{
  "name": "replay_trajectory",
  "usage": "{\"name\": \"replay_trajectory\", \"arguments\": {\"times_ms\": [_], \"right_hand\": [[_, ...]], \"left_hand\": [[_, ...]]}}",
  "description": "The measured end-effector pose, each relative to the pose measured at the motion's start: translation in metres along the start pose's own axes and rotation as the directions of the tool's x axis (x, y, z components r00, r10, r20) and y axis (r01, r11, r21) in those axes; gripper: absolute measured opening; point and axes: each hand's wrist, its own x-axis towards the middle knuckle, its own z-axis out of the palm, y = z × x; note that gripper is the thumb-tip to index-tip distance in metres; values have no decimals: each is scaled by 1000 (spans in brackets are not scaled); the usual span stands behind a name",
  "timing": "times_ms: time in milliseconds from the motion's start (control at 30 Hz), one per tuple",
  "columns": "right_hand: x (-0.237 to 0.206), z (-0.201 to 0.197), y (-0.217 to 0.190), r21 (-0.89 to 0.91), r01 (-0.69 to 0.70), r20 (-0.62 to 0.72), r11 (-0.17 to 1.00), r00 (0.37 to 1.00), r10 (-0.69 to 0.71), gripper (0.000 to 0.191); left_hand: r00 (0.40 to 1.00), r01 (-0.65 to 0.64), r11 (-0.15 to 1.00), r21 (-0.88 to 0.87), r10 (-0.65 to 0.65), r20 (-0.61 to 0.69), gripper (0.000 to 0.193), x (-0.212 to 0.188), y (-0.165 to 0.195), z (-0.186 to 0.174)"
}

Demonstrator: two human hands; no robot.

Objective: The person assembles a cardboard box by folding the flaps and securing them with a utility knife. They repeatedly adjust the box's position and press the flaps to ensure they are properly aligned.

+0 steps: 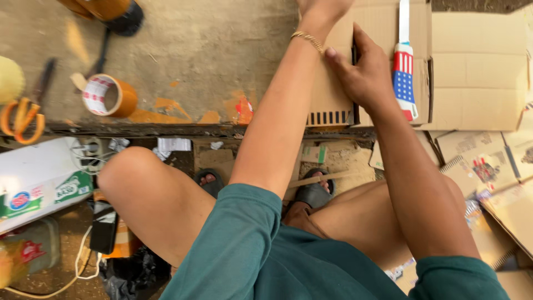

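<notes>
Pressing flat with our right hand [363, 75], we pin the brown corrugated cardboard box [338, 83] to the worn wooden bench top [211, 50] — fingers spread along a dark slot between two flaps, thumb out toward the left, closed on nothing. Our left hand [322, 8] reaches across to the box's far part and is cut off by the upper edge of the view, so we cannot tell whether it grips or only rests there; a thin gold chain bracelet [307, 39] sits at that wrist. The box lies at the near edge of the bench, right of centre, its striped printed edge facing us.

Just right of our right hand, touching the cardboard, lies a utility knife with a red, white and blue patterned handle [404, 78], blade end pointing away. More flattened cardboard [480, 72] spreads beyond it. Well apart on the left stand a roll of brown packing tape [108, 95] and orange-handled scissors [22, 119].

To do this well, in our judgement, we should keep the palm's weight even so the flaps stay level, keep the slot edges aligned under the fingertips, and keep the hand clear of the knife — its handle is close enough to be nudged.

Below the bench, our bare knees and black sandals [313, 191] show.
</notes>
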Motion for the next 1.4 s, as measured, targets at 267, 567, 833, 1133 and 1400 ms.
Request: {"name": "replay_trajectory", "arguments": {"times_ms": [267, 567, 833, 1133, 1400], "right_hand": [[5, 0, -16, 427, -222, 44, 877, 973, 225, 63], [3, 6, 25, 559, -163, 5, 813, 981, 193, 65], [11, 17, 51, 627, -72, -38, 776, 992, 122, 61], [-1, 24, 46, 710, -116, 40, 694, 991, 125, 63], [-2, 19, 36, 779, 112, -53, 618, 992, -113, 69]], "left_hand": [[945, -303, 798, -521, 324, -54, 91, -49, -46, -56], [936, 195, 764, -615, 43, 350, 100, -73, -20, -61], [937, 29, 864, -503, 151, 314, 92, -58, -35, -50], [921, -4, 704, -710, 280, 272, 108, -83, -54, -64], [905, -196, 650, -735, 408, 119, 93, -109, -16, -68]]}}
